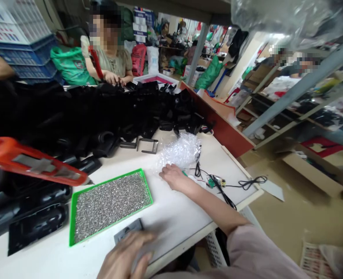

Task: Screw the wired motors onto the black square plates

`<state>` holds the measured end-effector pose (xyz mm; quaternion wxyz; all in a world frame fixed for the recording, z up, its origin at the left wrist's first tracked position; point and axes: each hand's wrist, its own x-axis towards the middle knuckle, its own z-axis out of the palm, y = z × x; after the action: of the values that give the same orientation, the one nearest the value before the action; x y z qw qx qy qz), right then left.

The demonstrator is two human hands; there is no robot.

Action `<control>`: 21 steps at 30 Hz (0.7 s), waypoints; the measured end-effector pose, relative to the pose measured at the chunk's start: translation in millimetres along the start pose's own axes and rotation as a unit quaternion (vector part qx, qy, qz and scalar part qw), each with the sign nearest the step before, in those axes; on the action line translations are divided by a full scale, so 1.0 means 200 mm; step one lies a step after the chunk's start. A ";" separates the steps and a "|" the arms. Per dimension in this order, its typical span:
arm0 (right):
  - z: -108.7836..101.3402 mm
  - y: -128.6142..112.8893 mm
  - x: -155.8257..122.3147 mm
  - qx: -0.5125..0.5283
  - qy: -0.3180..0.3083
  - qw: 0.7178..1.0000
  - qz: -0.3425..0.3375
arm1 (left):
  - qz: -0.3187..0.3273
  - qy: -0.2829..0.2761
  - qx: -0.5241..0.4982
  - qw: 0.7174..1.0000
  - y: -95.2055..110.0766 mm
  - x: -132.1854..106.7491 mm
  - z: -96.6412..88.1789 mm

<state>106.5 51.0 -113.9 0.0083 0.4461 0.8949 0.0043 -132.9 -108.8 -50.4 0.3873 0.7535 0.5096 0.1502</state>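
Observation:
My right hand (173,176) has its fingers curled on the near edge of a clear plastic bag (183,149) of small shiny pieces. Close to the front edge of the table, my left hand (126,254) is smeared by motion, with thumb and fingers apart. A small dark grey plate (128,231) lies just beyond it, partly covered by the fingers. A green tray (111,208) full of small silver screws sits past that plate. An orange electric screwdriver (37,162) reaches in from the left, its tip over the tray's far left corner.
Black plastic housings (101,112) are heaped along the far side. Two bent metal brackets (148,145) lie before them. Wired circuit boards (211,181) and a coiled black cable (252,182) lie right. A red-brown board (223,120) borders the table. A co-worker (110,58) sits opposite.

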 end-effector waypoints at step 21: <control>-0.06 -0.09 -0.40 0.363 0.426 0.824 0.090 | -0.014 -0.002 0.296 0.955 0.04 0.95 0.11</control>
<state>140.6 -23.9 -101.4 -0.5361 0.4492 0.7027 -0.1304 -30.6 49.1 -90.5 0.1502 0.8272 0.5413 -0.0141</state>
